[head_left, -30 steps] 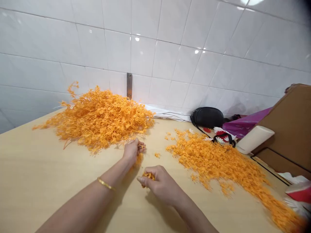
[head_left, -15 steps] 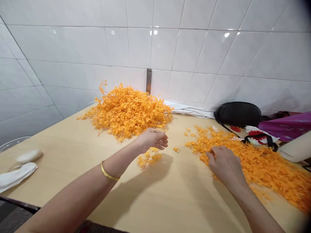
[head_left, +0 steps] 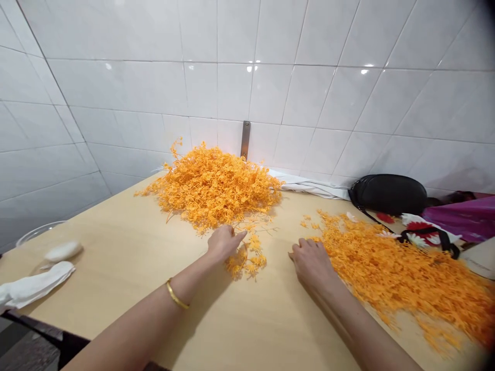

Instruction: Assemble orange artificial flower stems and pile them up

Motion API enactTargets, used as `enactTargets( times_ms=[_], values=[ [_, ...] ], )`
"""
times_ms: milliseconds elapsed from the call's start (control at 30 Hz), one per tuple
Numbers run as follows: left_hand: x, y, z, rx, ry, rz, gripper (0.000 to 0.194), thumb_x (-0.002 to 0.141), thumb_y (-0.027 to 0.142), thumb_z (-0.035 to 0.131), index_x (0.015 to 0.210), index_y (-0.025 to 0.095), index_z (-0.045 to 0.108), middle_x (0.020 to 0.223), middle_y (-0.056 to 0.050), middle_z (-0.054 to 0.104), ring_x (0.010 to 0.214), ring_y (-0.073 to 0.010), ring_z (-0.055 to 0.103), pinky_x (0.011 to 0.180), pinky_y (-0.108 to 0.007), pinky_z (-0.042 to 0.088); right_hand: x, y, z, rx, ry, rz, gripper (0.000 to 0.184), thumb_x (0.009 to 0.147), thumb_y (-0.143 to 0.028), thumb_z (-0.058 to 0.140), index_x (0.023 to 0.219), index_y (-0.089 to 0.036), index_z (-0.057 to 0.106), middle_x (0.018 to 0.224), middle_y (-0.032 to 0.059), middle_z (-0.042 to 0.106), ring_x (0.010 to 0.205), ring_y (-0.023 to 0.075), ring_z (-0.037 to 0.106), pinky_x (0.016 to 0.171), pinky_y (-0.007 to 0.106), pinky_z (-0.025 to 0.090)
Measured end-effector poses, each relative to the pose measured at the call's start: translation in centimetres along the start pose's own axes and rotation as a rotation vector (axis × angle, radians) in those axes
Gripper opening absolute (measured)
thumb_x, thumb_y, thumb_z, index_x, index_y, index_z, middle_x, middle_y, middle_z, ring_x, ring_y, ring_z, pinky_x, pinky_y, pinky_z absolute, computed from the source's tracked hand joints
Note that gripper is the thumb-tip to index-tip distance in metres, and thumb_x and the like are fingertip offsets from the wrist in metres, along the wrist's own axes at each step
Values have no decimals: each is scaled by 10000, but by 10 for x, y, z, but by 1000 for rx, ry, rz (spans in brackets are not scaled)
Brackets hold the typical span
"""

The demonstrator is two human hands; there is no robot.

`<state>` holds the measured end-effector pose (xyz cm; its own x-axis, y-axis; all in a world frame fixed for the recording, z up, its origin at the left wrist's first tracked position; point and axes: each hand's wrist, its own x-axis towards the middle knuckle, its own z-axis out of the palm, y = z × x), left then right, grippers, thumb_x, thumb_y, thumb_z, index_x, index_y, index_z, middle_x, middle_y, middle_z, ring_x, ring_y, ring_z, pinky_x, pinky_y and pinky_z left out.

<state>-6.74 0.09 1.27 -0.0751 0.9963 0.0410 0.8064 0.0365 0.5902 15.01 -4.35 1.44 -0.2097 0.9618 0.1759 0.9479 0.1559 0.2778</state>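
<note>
My left hand [head_left: 223, 243] is closed, its thumb pointing right, at a loose sprig of orange artificial flowers [head_left: 253, 260] on the table. Its fingertips are hidden under the hand and appear to grip the sprig's stem. Behind it rises a large bushy pile of orange sprigs [head_left: 216, 185]. My right hand [head_left: 312, 260] is low over the table at the left edge of a flatter spread of small orange flower pieces [head_left: 402, 273]. Its fingers are bent together; whatever they pinch is too small to make out.
A black bag [head_left: 390, 193] and a purple bag [head_left: 460, 219] lie at the back right, near red and white flowers [head_left: 419, 232]. White cloth [head_left: 309, 183] runs along the tiled wall. On the left are a white oval object [head_left: 64, 251] and a white cloth piece [head_left: 42, 283].
My left hand has moved down and left and closed at the sprig. My right hand has moved left from over the flower pieces to their edge. The camera view has shifted slightly.
</note>
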Motion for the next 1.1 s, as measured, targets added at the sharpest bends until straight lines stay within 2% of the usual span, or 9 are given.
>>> enactTargets(
  times_ms=[100, 200, 433, 533, 633, 833, 933, 1000, 1100],
  values=[
    [4, 13, 10, 87, 44, 31, 203, 664, 373, 531, 713, 177, 544, 790, -67, 612, 788, -212, 535, 583, -260, 337, -8, 17, -2, -58, -100, 174, 155, 802, -155, 416, 789, -119, 567, 778, 111, 557, 740, 241, 541, 614, 316, 275],
    [7, 19, 19, 39, 44, 40, 64, 637, 194, 528, 695, 179, 551, 830, -69, 614, 870, -217, 517, 628, -266, 344, -16, 28, -9, -64, -136, 294, 155, 789, -118, 409, 903, -120, 514, 754, 89, 541, 639, 206, 549, 552, 287, 260],
    [7, 25, 25, -158, -2, -5, 124, 557, 50, 491, 562, 171, 516, 688, -37, 594, 734, -171, 530, 586, -242, 342, -15, 15, -20, -68, 134, 298, 96, 776, -169, 452, 817, -154, 537, 878, 106, 511, 827, 248, 486, 627, 315, 270],
    [5, 29, 29, -291, -23, 19, 115, 582, 59, 479, 567, 173, 490, 627, -18, 566, 670, -148, 521, 556, -226, 344, -7, 2, -24, 238, 205, 232, 181, 823, -177, 366, 756, -155, 532, 816, 80, 530, 764, 191, 491, 626, 287, 289],
    [1, 36, 35, -458, -70, 27, 99, 618, 74, 466, 603, 172, 468, 580, -5, 546, 575, -122, 505, 512, -210, 350, 5, -12, -21, 687, 159, 241, 241, 830, -257, 357, 659, -162, 499, 672, 37, 519, 634, 143, 475, 571, 252, 300],
    [-9, 56, 38, -885, -210, -23, 127, 633, 41, 471, 632, 162, 434, 497, 26, 500, 459, -77, 462, 476, -181, 358, 25, -25, 6, 1645, 41, 381, 261, 651, -407, 560, 603, -182, 437, 467, -74, 368, 398, 76, 323, 407, 209, 243],
    [-13, 60, 36, -1229, -422, -185, 122, 643, 104, 560, 674, 154, 453, 524, 15, 525, 468, -77, 493, 486, -182, 372, 28, -24, 17, 1766, 130, 447, 294, 631, -441, 570, 626, -185, 426, 470, -84, 368, 393, 66, 313, 396, 200, 247],
    [-15, 61, 37, -1306, -555, -271, 152, 640, 170, 613, 682, 145, 469, 561, -6, 552, 479, -86, 514, 481, -190, 381, 29, -24, 21, 1803, 198, 469, 302, 656, -464, 547, 653, -189, 423, 480, -84, 377, 395, 67, 318, 393, 199, 259],
    [-17, 62, 42, -1324, -632, -290, 127, 656, 174, 604, 658, 133, 483, 554, -12, 554, 460, -95, 512, 482, -217, 405, 30, -26, 23, 1808, 245, 443, 278, 682, -446, 541, 680, -190, 432, 484, -80, 391, 400, 75, 340, 394, 201, 276]
  ],
)
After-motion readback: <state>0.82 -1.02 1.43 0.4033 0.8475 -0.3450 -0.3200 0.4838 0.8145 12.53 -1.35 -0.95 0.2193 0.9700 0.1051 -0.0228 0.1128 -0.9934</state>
